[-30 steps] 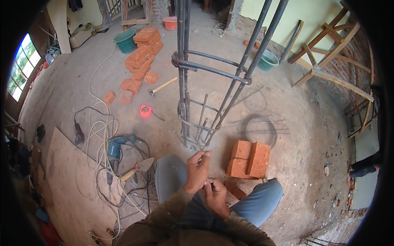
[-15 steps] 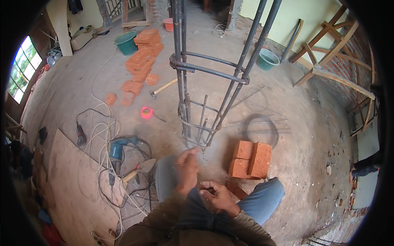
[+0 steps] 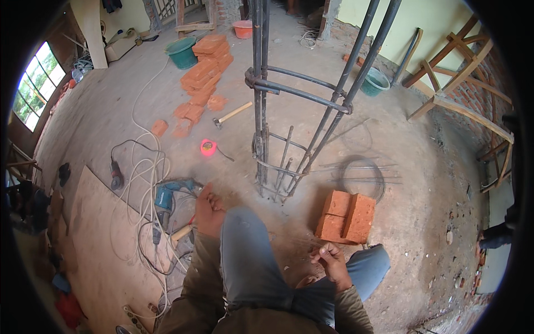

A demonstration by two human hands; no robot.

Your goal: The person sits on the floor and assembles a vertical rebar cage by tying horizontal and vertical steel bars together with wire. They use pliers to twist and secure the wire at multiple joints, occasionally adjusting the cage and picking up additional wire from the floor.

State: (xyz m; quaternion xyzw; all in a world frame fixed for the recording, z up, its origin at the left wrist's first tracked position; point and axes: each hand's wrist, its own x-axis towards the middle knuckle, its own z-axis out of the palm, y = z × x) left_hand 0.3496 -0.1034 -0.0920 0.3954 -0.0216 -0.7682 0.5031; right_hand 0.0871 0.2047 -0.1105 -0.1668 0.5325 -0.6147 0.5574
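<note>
My left hand (image 3: 209, 215) is beside my left knee, fingers partly stretched out and apart, close to a slim red handle (image 3: 192, 220). I cannot see any grip on that handle. Next to it lie a wooden tool handle (image 3: 181, 232) and a blue-green power drill (image 3: 163, 199) with its cable. My right hand (image 3: 332, 265) pinches thin wire (image 3: 307, 241) above my right leg, the strands pointing left. Just beyond that hand sit stacked orange bricks (image 3: 346, 217). In front of me a cage of steel reinforcing bars (image 3: 300, 89) rises from the floor.
A pink tape measure (image 3: 208, 147), a hammer (image 3: 233, 114) and a row of bricks (image 3: 203, 75) lie ahead left. Wire coil (image 3: 361, 175) and thin rods are right of the cage. Looped cable (image 3: 133, 222) crosses a board (image 3: 105, 239). Buckets (image 3: 182, 53) and a wooden trestle (image 3: 473, 117) stand farther off.
My hands, close together before, have parted. The left moved left to the tools beside the drill; the right moved right with the wire. My view has shifted slightly.
</note>
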